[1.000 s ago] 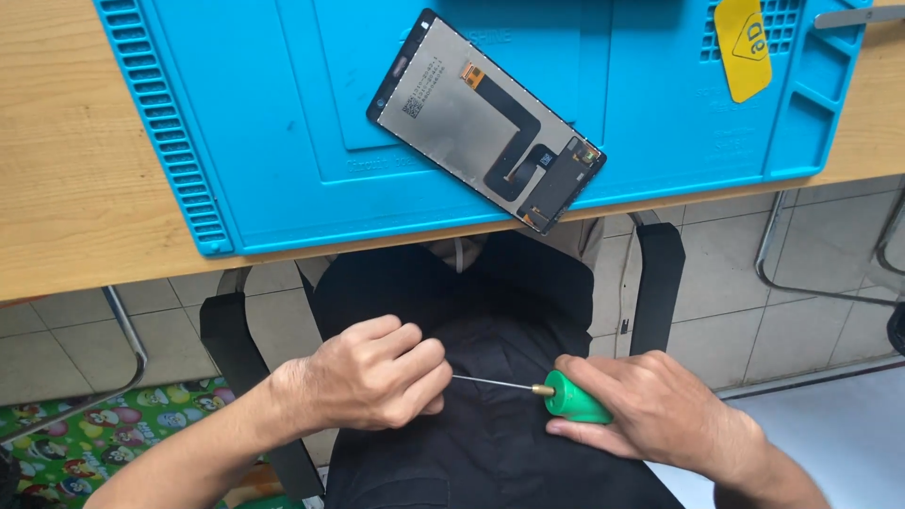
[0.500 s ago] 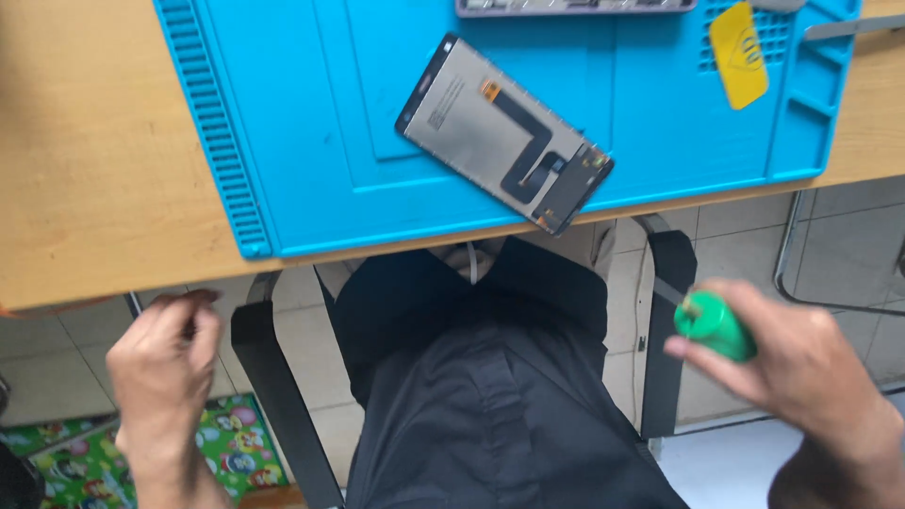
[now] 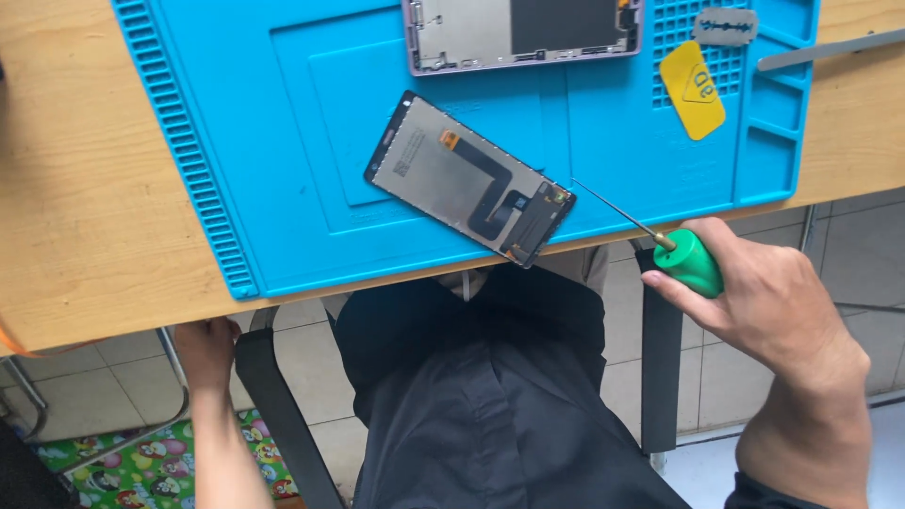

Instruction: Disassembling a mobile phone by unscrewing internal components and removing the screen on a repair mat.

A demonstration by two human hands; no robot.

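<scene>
Right hand (image 3: 768, 302) gripping green-handled screwdriver (image 3: 693, 262), shaft tip just beside phone screen (image 3: 469, 177) lying on blue mat (image 3: 283, 141). Left hand (image 3: 205, 347) below bench (image 3: 85, 207) edge; grip indeterminate. Yellow teardrop pick (image 3: 693, 90) at mat's right.

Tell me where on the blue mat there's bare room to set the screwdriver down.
The blue mat is bare on its left half, between its ridged left edge and the detached screen panel. The right side is crowded: phone frame, yellow pick, razor blade. The right hand holds the green screwdriver at the mat's lower right.
</scene>
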